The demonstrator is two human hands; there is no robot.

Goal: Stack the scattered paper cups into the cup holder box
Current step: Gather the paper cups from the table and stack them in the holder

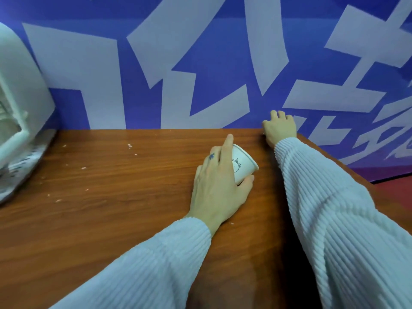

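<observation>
A white paper cup (pixel 243 163) with a small printed figure lies on its side on the wooden table (pixel 111 186), right of centre. My left hand (pixel 219 181) grips it, with the index finger over the top and the thumb under the rim. At the table's far right corner my right hand (pixel 279 128) is stretched out against the wall with its fingers curled over the far edge; whether it holds anything is hidden. No cup holder box is in view.
A blue wall with large white shapes (pixel 200 63) rises directly behind the table. A bulky white appliance (pixel 20 112) stands at the left edge. Small white flecks lie scattered on the wood. The table's right edge runs diagonally past my right sleeve.
</observation>
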